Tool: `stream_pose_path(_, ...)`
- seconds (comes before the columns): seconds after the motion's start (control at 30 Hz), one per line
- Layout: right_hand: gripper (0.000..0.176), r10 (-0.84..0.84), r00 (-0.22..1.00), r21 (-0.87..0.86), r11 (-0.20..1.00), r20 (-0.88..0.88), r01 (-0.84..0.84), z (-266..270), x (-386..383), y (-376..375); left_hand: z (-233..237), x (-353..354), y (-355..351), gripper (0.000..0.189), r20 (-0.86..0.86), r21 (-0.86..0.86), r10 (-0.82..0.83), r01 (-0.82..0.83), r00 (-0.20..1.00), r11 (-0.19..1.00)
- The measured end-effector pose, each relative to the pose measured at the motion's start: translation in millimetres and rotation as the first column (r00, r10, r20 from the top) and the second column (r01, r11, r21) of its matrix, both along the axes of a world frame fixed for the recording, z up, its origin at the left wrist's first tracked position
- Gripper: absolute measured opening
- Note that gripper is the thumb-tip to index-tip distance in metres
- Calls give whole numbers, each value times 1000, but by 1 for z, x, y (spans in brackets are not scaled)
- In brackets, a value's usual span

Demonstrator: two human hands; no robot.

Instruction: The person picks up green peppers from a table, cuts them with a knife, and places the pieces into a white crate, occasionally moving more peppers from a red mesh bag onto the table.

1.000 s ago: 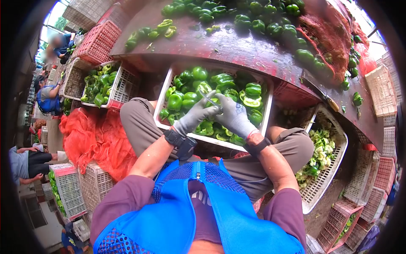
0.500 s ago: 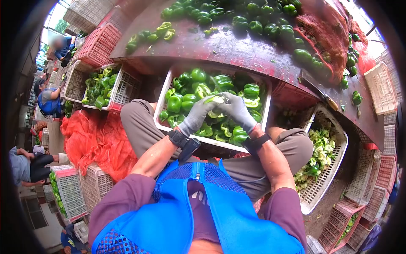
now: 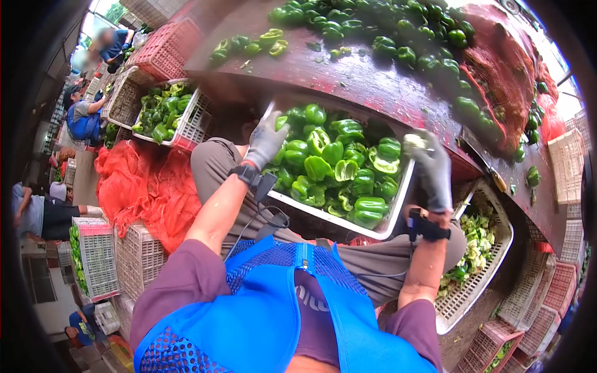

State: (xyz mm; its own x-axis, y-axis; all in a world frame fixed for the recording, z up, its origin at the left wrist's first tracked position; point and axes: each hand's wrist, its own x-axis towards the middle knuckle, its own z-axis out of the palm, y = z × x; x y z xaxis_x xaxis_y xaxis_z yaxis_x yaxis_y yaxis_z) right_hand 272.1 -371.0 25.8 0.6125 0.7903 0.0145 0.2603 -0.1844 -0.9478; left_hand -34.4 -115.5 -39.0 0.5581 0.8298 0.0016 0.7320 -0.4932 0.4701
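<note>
My left hand (image 3: pixel 267 140), in a grey glove, is at the left rim of a white crate (image 3: pixel 323 216) full of green bell peppers. Its fingers are closed on a green pepper piece (image 3: pixel 282 122). Over the crate's right rim is my gloved right hand (image 3: pixel 433 171), smeared by motion. A pale pepper core (image 3: pixel 413 143) shows at its fingertips. Whole peppers and opened halves fill the crate, among them a cut half (image 3: pixel 346 170) with its hollow inside facing up.
A white basket (image 3: pixel 449 314) of pale cores stands at my right. Behind the crate, a table (image 3: pixel 298 74) bears loose peppers and a red mesh sack (image 3: pixel 504 68). Red netting (image 3: pixel 140 193), a crate of pepper pieces (image 3: pixel 198 118) and several people are to my left.
My hands were together over the crate on one pepper. They have parted, the left toward the left rim and the right past the right rim with the core.
</note>
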Motion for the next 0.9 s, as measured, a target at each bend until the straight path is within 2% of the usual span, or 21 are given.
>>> stream_pose_path(0.07,44,-175,943,-71,977,282,202,19,17,-21,-30,3,14,67,-246,170,12,31,969,985)
stream_pose_path(0.1,45,-241,876,-109,944,418,312,27,29,-34,-81,-7,30,82,-445,174,-109,205,889,963)
stream_pose_path(0.17,46,-285,722,-204,836,631,509,46,47,-68,-90,-1,22,84,-523,97,-124,204,843,974)
stream_pose_path(0.23,49,-303,684,-279,748,664,603,40,72,-117,-88,6,19,80,-515,16,-89,113,852,993)
stream_pose_path(0.3,49,-332,698,-340,691,634,638,29,90,-166,-67,4,21,79,-519,-73,-165,149,839,986)
stream_pose_path(0.33,49,-314,668,-389,618,675,684,23,92,-187,-57,4,27,79,-526,-103,-212,186,824,977)
stream_pose_path(0.37,48,-289,642,-433,539,710,722,13,94,-207,-46,7,28,74,-586,-9,-186,224,789,975)
stream_pose_path(0.43,50,-200,692,-585,402,694,704,-35,114,-256,-24,25,36,69,-481,-17,-169,183,860,983)
stream_pose_path(0.47,52,-132,720,-659,317,682,682,-49,115,-270,-12,38,35,60,-366,104,-164,216,916,971)
stream_pose_path(0.5,54,-66,750,-723,223,658,654,-55,117,-276,-6,53,41,52,-218,116,-216,245,952,963)
stream_pose_path(0.53,57,-201,765,-719,262,612,644,-43,112,-263,12,74,44,49,-166,127,-268,290,949,948)
stream_pose_path(0.57,55,-234,750,-626,429,619,651,-37,109,-249,28,99,46,46,-117,140,-320,334,940,932)
stream_pose_path(0.6,52,-257,770,-584,526,584,619,-12,98,-217,33,126,54,45,-113,187,-370,385,922,903)
stream_pose_path(0.63,46,-312,794,-450,690,522,567,16,78,-174,40,155,62,44,-113,233,-420,435,901,870)
stream_pose_path(0.67,43,-387,840,-350,781,379,518,34,65,-134,49,185,70,43,-89,277,-454,460,887,844)
stream_pose_path(0.7,42,-337,884,-320,840,325,438,49,52,-96,61,215,78,42,-65,325,-489,481,870,814)
stream_pose_path(0.73,43,-256,915,-219,918,312,332,36,48,-71,66,245,88,43,-110,374,-489,491,866,786)
stream_pose_path(0.77,44,-178,947,-209,949,266,237,35,38,-42,69,274,99,43,-155,421,-487,503,860,755)
stream_pose_path(0.83,45,-63,972,-105,990,225,88,25,17,10,72,326,119,48,-234,404,-458,515,857,756)
stream_pose_path(0.87,44,-2,995,-113,993,98,13,12,13,27,76,344,125,54,-281,371,-464,541,840,755)
stream_pose_path(0.9,44,35,975,-16,999,218,-32,-9,10,41,74,363,133,55,-370,349,-436,558,820,753)
